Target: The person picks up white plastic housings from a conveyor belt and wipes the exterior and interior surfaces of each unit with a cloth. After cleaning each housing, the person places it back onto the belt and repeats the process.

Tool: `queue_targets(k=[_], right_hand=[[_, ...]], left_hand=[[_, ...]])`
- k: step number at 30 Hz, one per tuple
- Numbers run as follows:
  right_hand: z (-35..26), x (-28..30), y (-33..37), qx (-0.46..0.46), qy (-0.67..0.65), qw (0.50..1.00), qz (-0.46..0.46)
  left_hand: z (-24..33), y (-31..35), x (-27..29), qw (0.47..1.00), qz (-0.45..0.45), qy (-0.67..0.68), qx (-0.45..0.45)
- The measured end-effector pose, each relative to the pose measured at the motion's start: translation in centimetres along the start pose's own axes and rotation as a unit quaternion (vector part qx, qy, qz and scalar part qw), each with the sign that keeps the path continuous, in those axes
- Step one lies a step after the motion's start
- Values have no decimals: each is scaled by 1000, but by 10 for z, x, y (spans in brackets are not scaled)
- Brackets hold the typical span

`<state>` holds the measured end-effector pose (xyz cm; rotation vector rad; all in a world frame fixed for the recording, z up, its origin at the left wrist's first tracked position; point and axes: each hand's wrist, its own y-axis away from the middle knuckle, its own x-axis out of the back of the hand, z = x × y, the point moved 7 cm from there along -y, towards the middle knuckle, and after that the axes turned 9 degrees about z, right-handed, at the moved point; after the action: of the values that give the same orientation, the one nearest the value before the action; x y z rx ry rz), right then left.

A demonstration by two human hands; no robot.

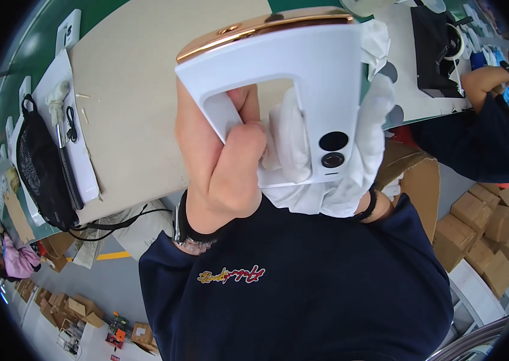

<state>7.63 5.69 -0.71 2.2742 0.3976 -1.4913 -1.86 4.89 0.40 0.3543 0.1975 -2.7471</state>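
Close in front of me is a white plastic device (326,78) with a gold-coloured rim on top, a large opening through its body and two round dark spots on its right side. My left hand (224,168) is bare and closed round the device's left leg, its fingers partly hidden behind it. In a white glove, my right hand (370,144) grips the right leg, with gloved fingers showing through the opening. The device is held up above the table's near edge, tilted slightly.
The beige tabletop (128,108) bears a black mesh pouch (41,162), a cloth-headed stick (62,135) and swabs (84,114) at left. At right are a crumpled white cloth (374,45), a black box (432,60), a co-worker's arm (486,81) and cartons (477,210).
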Motion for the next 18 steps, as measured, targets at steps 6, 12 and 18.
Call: queue_targets(k=[6,12,18], right_hand=[[4,9,1,-47,57,996,52],[-22,-16,-10,51,417,907,8],[-36,-31,-24,126,573,809,-26]], left_hand=[[-2,-3,-1,999,10,-10,39],[5,-2,0,995,-23,-96,12],[-4,-9,-1,991,-83,-77,70]])
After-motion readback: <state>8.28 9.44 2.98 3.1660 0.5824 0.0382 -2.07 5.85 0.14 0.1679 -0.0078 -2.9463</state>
